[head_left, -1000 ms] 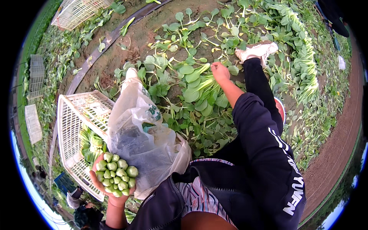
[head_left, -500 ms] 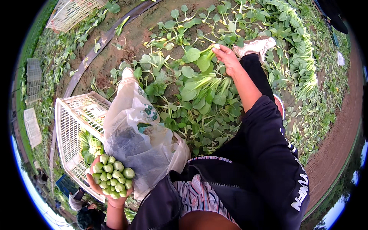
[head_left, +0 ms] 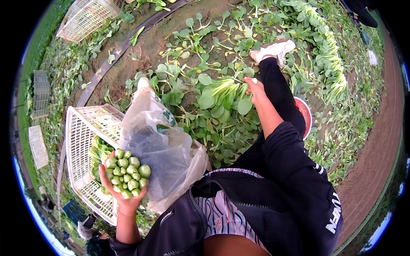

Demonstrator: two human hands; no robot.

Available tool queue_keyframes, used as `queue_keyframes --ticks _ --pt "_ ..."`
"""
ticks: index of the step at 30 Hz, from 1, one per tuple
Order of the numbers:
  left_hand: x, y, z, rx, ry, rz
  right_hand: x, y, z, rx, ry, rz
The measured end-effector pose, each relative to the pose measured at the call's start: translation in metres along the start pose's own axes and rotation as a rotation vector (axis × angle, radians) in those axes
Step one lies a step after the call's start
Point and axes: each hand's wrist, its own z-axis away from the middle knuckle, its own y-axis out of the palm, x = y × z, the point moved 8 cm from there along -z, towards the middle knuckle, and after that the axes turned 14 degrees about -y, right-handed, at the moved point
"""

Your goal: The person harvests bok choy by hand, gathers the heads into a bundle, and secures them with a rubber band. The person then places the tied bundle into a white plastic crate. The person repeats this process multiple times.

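Note:
In my left hand (head_left: pixel 124 205), at the lower left, is a thick bundle of bok choy (head_left: pixel 128 173) with its pale cut stem ends facing up. The fingers wrap round the bundle from below and the side. My right hand (head_left: pixel 256 90) is closed on a bok choy, its whitish root end (head_left: pixel 255 80) showing at the fingertips. It is at the right edge of a small heap of loose bok choy (head_left: pixel 220 96) lying on the ground between my feet. How much of the held plant is among the heap I cannot tell.
A tilted white slatted crate (head_left: pixel 79 128) with greens inside stands beside my left hand. Clear plastic sheeting (head_left: pixel 160 160) covers my left leg. A red-lined basin (head_left: pixel 304 115) sits beside my right leg. A long row of stacked greens (head_left: pixel 331 51) curves along the right; another crate (head_left: pixel 87 21) stands far left.
My right hand has come down toward me, bringing the bok choy from above the heap to its right edge. My left hand still holds the bundle, slightly higher and turned.

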Motion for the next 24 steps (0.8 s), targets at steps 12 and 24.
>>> queue_keyframes --ticks 12,24 --pt "-0.001 -0.004 0.0 -0.025 0.029 -0.08 0.019 0.026 -0.005 0.205 -0.009 0.097" --pt "-0.003 -0.006 -0.004 -0.048 0.029 -0.163 0.066 0.029 0.0 0.33 -0.061 -0.336"
